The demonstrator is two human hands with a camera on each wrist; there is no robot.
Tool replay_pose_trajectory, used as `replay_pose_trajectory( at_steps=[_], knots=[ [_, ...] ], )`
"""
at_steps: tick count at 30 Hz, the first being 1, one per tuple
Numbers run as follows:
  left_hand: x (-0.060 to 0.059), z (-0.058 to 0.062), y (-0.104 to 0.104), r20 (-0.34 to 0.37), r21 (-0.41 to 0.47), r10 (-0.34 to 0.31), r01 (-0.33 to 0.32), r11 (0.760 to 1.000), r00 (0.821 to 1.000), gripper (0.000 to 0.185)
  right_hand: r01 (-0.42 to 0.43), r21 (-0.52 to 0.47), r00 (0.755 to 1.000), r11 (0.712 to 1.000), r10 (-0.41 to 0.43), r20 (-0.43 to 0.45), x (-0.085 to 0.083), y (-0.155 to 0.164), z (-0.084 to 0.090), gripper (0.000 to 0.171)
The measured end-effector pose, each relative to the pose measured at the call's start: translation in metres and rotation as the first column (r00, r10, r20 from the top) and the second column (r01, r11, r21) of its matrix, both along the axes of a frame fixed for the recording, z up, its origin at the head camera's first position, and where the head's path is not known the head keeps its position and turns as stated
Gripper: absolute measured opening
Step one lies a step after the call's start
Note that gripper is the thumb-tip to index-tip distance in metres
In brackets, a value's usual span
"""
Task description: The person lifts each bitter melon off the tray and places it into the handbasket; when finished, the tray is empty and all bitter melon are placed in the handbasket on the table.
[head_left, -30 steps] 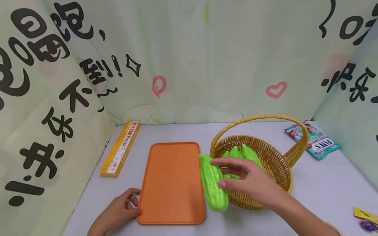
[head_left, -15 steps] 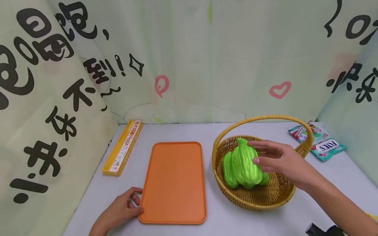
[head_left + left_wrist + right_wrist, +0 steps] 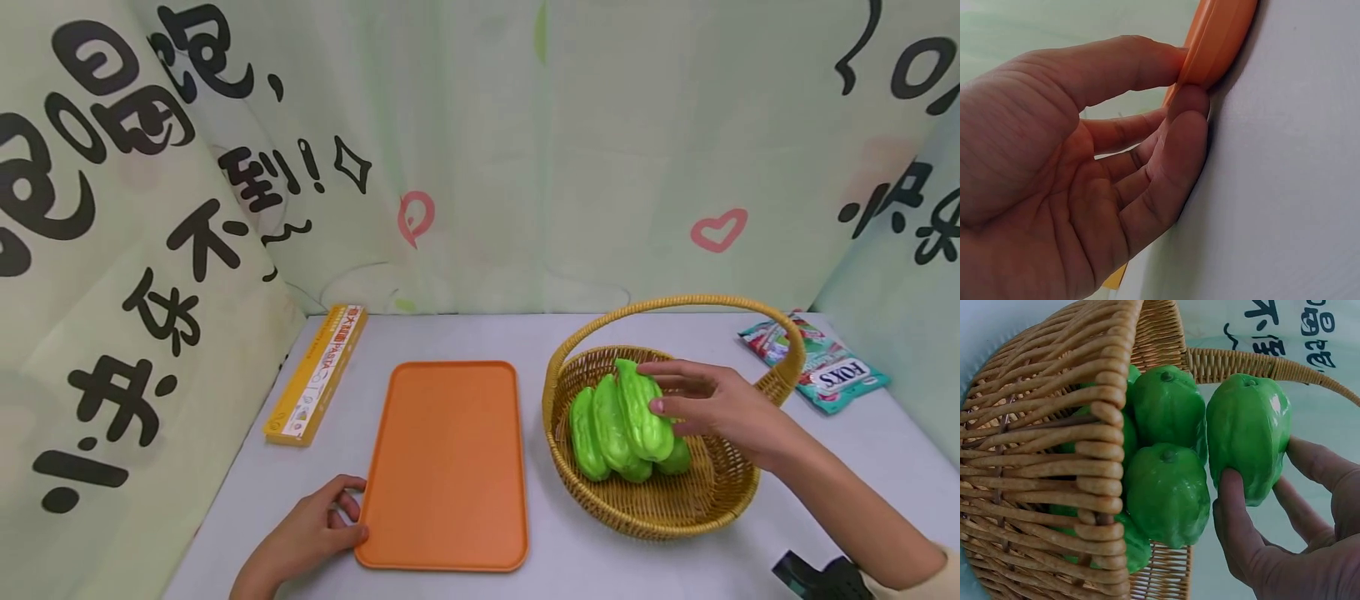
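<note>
My right hand [image 3: 723, 412] pinches a light green, ridged bitter melon [image 3: 639, 408] between thumb and fingers. In the right wrist view this bitter melon [image 3: 1249, 434] is at the top of the group, close against its neighbours. Several more green bitter melons [image 3: 588, 442] lie side by side in a round wicker basket [image 3: 652, 527] with a tall arched handle. At the lower left, my left hand [image 3: 303, 533] grips the near left edge of an orange rectangular tray [image 3: 446, 467]. The left wrist view has the thumb on the tray rim [image 3: 1219, 44] and the fingers curled by its underside.
A yellow pasta box [image 3: 315, 375] lies left of the tray. Behind the basket on the right is a teal FOX'S bag [image 3: 836, 371]. Printed curtains [image 3: 487, 167] enclose the white table. A black object [image 3: 821, 579] sits near the right forearm.
My right hand has carried the bitter melon from beside the tray rightward to the others in the basket, lowering it slightly most recently. The left hand stays on the tray edge.
</note>
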State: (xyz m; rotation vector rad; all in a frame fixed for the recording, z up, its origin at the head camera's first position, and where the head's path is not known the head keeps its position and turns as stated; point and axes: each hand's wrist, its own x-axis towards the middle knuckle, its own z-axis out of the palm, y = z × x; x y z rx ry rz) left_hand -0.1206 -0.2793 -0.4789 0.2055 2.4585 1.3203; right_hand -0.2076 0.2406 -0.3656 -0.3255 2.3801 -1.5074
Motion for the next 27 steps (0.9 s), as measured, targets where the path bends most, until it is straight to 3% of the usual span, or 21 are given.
replay_pose_trajectory(
  at_steps=[7, 17, 27],
  knots=[
    [-0.0011, -0.0014, 0.0006, -0.003, -0.015, 0.0, 0.0, 1.0, 1.0, 0.054, -0.012, 0.002, 1.0, 1.0, 0.012, 0.019, -0.0041, 0.0009, -0.0039, 0.058],
    [-0.0022, 0.0001, 0.0024, 0.032, -0.023, 0.02, -0.02, 1.0, 0.999, 0.055, -0.015, 0.043, 1.0, 0.999, 0.015, 0.001, -0.0049, -0.0007, -0.0036, 0.057],
    [-0.0017, -0.0004, 0.0027, 0.018, -0.015, 0.014, -0.014, 1.0, 1.0, 0.054, -0.009, 0.056, 0.999, 0.998, 0.01, -0.031, -0.0027, -0.002, -0.0058, 0.058]
  ],
)
